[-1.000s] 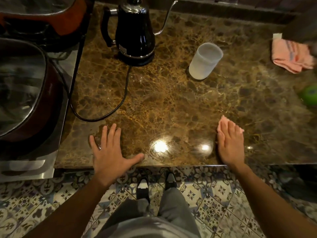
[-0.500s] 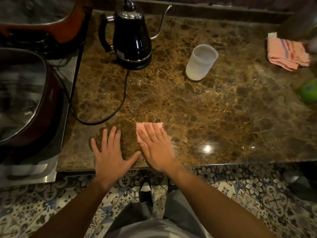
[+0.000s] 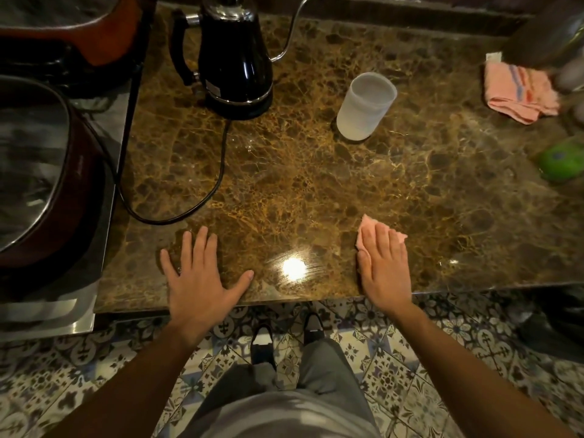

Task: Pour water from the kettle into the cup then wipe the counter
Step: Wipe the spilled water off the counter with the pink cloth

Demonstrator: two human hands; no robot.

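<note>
- Wiping is the step in hand: the right hand (image 3: 384,267) lies flat, fingers together, pressing a small pink cloth (image 3: 369,230) onto the worktop (image 3: 316,191) near its front edge, right of the middle.
- Left hand (image 3: 199,276) rests open and spread, holding nothing, palm down at the front edge toward the left corner; it looks like a brace.
- Kettle (image 3: 235,58) stands upright on its base at the back edge, left of centre, its cord (image 3: 218,172) looping forward across the worktop.
- Cup (image 3: 366,105) stands upright, well apart from both hands, right of the kettle; whether it holds water cannot be told.
- Droplets seem to glint just in front of the kettle base, so the wipe should probably reach back there.
- Doing it well: keep the palm flat with even pressure, overlap the strokes, steer around the cord and cup, and work toward the front edge.
- A second pink cloth (image 3: 518,93) lies at the back right corner.
</note>
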